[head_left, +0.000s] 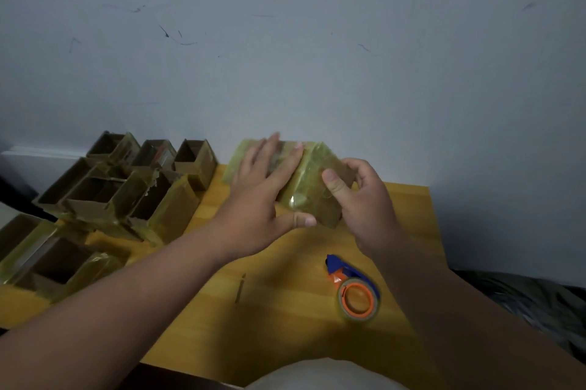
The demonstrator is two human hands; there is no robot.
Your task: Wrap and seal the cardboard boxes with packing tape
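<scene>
A small cardboard box [312, 182] covered in glossy yellowish tape is held up over the far middle of the wooden table [285, 320]. My left hand [263, 193] lies flat on its left face, fingers straight and thumb under its near corner. My right hand [356, 196] grips its right end, thumb on the near face and fingers curled behind it. A blue tape dispenser with an orange-cored roll of clear tape [356, 293] lies on the table near my right forearm.
Several open, tape-wrapped cardboard boxes [104, 199] crowd the left side of the table up to the wall. A thin stick-like object [239, 289] lies on the table in front of me. Dark fabric [539, 304] sits beyond the right edge.
</scene>
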